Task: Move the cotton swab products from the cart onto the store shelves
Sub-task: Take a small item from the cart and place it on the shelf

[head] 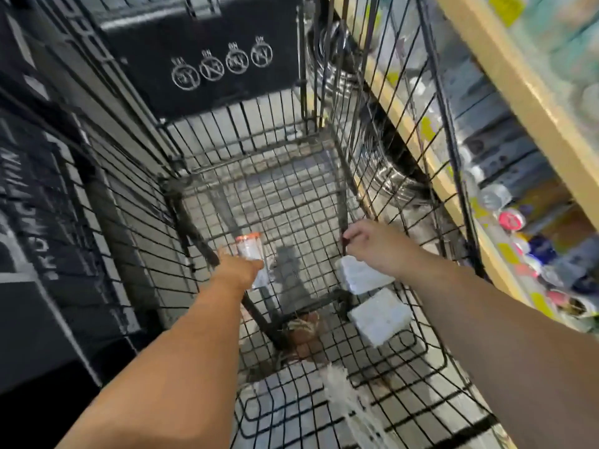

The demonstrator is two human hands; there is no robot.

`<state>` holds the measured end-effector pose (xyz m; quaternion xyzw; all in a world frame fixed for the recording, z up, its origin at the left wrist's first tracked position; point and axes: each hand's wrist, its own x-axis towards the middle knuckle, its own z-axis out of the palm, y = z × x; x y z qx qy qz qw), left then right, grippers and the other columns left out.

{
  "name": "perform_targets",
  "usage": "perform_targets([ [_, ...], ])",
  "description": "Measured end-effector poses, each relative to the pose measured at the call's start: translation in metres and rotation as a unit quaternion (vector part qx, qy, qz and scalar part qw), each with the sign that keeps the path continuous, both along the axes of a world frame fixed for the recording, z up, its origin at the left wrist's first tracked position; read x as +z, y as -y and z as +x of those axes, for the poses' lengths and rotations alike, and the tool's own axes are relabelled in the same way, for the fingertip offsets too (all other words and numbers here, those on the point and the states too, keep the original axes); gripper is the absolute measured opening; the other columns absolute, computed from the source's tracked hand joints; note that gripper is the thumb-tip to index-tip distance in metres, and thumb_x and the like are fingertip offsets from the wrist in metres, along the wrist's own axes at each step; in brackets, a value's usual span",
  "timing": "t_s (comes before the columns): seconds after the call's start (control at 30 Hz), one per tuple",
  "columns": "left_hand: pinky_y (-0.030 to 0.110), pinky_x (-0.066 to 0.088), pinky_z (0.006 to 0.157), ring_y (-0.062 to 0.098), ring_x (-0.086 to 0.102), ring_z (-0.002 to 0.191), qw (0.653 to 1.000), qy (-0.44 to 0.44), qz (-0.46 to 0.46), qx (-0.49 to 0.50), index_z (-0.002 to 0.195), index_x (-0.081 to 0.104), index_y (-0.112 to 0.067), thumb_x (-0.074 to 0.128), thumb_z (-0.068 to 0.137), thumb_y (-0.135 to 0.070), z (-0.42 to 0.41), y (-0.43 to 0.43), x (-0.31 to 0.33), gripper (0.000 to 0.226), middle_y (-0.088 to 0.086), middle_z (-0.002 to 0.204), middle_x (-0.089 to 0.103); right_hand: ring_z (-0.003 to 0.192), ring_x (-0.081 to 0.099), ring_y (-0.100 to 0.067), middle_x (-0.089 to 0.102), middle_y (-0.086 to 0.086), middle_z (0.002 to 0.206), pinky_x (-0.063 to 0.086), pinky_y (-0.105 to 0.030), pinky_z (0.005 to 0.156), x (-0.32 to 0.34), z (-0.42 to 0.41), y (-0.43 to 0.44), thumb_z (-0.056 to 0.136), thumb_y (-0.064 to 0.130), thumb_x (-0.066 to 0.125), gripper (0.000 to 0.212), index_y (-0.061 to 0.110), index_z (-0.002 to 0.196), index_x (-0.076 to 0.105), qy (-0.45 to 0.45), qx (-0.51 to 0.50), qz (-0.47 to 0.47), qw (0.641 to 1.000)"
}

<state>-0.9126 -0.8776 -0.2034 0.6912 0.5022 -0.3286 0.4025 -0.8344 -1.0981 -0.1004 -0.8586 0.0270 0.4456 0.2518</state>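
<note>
Both my arms reach down into a black wire cart (291, 196). My left hand (238, 268) is closed around a clear swab pack with an orange top (249, 246), held just above the cart floor. My right hand (372, 243) hovers over a white swab pack (363, 277) near the cart's right wall, fingers curled and pinched, and I cannot tell if it touches the pack. A second white swab pack (381, 317) lies just nearer to me on the cart floor.
Store shelves (505, 102) with a tan edge run along the right, stocked with small colourful items. Stacked steel bowls (382, 163) sit behind the cart's right wall. Dark panels stand on the left. A shoe shows through the cart floor.
</note>
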Motion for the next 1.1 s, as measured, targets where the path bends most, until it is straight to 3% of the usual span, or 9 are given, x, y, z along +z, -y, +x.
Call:
perform_targets([
  [0.03, 0.028, 0.045, 0.086, 0.031, 0.057, 0.105, 1.000, -0.019, 0.001, -0.005, 0.122, 0.049, -0.003, 0.073, 0.081, -0.027, 0.000, 0.005, -0.007, 0.053, 0.013, 0.117, 0.059, 0.103, 0.060, -0.025, 0.059, -0.003, 0.120, 0.048, -0.033, 0.077, -0.004, 0.001, 0.003, 0.092, 0.024, 0.054, 0.023, 0.025, 0.115, 0.055, 0.009, -0.008, -0.004, 1.000],
  [0.1, 0.032, 0.045, 0.084, 0.032, 0.056, 0.111, 0.999, -0.043, 0.030, 0.004, 0.130, 0.046, 0.000, 0.074, 0.081, -0.034, 0.002, 0.013, -0.020, 0.066, 0.017, 0.123, 0.056, 0.109, 0.056, -0.023, 0.052, -0.001, 0.128, 0.045, -0.029, 0.079, -0.011, 0.002, 0.009, 0.091, 0.020, 0.057, 0.031, 0.020, 0.122, 0.054, 0.056, 0.014, -0.027, 0.998],
  [0.27, 0.042, 0.039, 0.099, 0.036, 0.037, 0.128, 0.986, -0.110, 0.122, -0.033, 0.146, 0.015, -0.006, 0.072, 0.071, -0.058, 0.008, 0.027, -0.040, 0.107, 0.020, 0.140, 0.036, 0.132, 0.032, -0.027, 0.034, -0.007, 0.144, 0.035, -0.032, 0.101, -0.031, -0.002, 0.017, 0.086, 0.016, 0.061, 0.060, 0.022, 0.141, 0.039, 0.075, 0.175, -0.109, 0.976],
  [0.37, 0.039, 0.038, 0.096, 0.035, 0.040, 0.123, 0.983, -0.106, 0.136, -0.062, 0.145, 0.021, -0.009, 0.067, 0.077, -0.056, 0.011, 0.033, -0.045, 0.094, 0.019, 0.139, 0.035, 0.136, 0.027, -0.029, 0.029, -0.006, 0.148, 0.036, -0.038, 0.106, -0.042, -0.005, 0.017, 0.083, 0.016, 0.064, 0.071, 0.026, 0.145, 0.031, 0.058, 0.221, -0.144, 0.963],
  [0.5, 0.032, 0.033, 0.072, 0.030, 0.048, 0.095, 0.987, -0.072, 0.130, -0.053, 0.133, 0.037, -0.009, 0.068, 0.078, -0.055, 0.001, 0.030, -0.039, 0.077, 0.017, 0.129, 0.040, 0.139, 0.022, -0.031, 0.023, -0.005, 0.153, 0.031, -0.043, 0.110, -0.053, -0.006, 0.019, 0.078, 0.020, 0.069, 0.085, 0.027, 0.148, 0.022, 0.041, 0.299, -0.178, 0.937],
  [0.6, 0.036, 0.049, 0.080, 0.034, 0.055, 0.106, 0.994, -0.036, 0.100, -0.024, 0.130, 0.038, -0.007, 0.077, 0.074, -0.044, -0.007, 0.025, -0.033, 0.077, 0.018, 0.126, 0.049, 0.143, 0.015, -0.031, 0.018, -0.005, 0.156, 0.028, -0.044, 0.112, -0.061, -0.009, 0.020, 0.075, 0.024, 0.074, 0.096, 0.028, 0.150, 0.015, 0.020, 0.348, -0.204, 0.915],
  [0.7, 0.032, 0.048, 0.073, 0.030, 0.058, 0.094, 0.998, 0.018, 0.065, -0.004, 0.126, 0.042, -0.006, 0.077, 0.077, -0.033, -0.010, 0.027, -0.019, 0.066, 0.014, 0.114, 0.058, 0.143, 0.014, -0.031, 0.022, -0.007, 0.155, 0.025, -0.046, 0.110, -0.068, -0.015, 0.020, 0.074, 0.018, 0.076, 0.101, 0.025, 0.150, 0.010, 0.031, 0.380, -0.227, 0.896],
  [0.97, 0.028, 0.048, 0.062, 0.009, 0.052, 0.069, 0.989, 0.144, 0.018, 0.036, 0.115, 0.033, -0.016, 0.078, 0.076, -0.026, 0.009, 0.036, 0.036, 0.061, -0.001, 0.092, 0.051, 0.125, 0.036, -0.032, 0.046, -0.010, 0.133, 0.043, -0.039, 0.095, -0.061, -0.009, 0.021, 0.075, 0.021, 0.075, 0.079, 0.016, 0.140, 0.031, 0.092, 0.349, -0.181, 0.915],
  [1.1, 0.029, 0.048, 0.058, 0.012, 0.053, 0.065, 0.979, 0.198, 0.027, 0.042, 0.111, 0.029, -0.018, 0.075, 0.079, -0.023, 0.024, 0.036, 0.086, 0.056, -0.005, 0.082, 0.047, 0.117, 0.044, -0.030, 0.049, -0.008, 0.126, 0.045, -0.035, 0.091, -0.014, -0.008, 0.008, 0.070, 0.035, 0.079, 0.090, 0.020, 0.142, 0.027, 0.125, 0.157, -0.069, 0.977],
])
